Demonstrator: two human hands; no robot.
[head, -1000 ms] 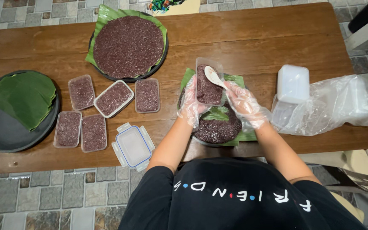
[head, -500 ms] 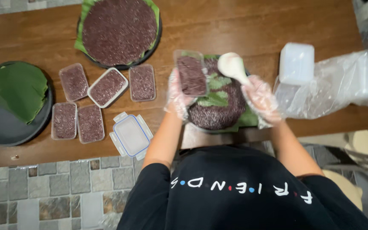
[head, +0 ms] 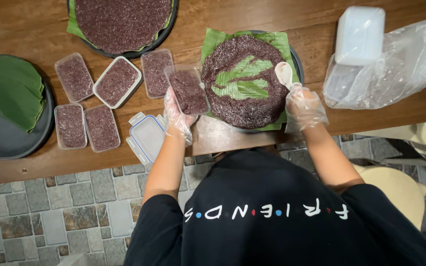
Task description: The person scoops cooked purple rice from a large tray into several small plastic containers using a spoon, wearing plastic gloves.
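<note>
- Since the prior frame, our left hand (head: pixel 177 117) has carried the filled plastic tub (head: pixel 189 91) leftward, beside the tubs on the table (head: pixel 35 167)
- Head view: left hand grasps that tub from below, held just left of the rice cake tray (head: pixel 297 58)
- Right hand (head: pixel 303 107), gloved, clenched on the white spoon (head: pixel 284 75), its bowl over the tray's right edge

Folded banana leaves (head: pixel 7 89) on dark tray (head: pixel 6 143).

Dark purple rice (head: pixel 252 106); green leaf (head: pixel 242 81); white spoon (head: pixel 284 75).
</note>
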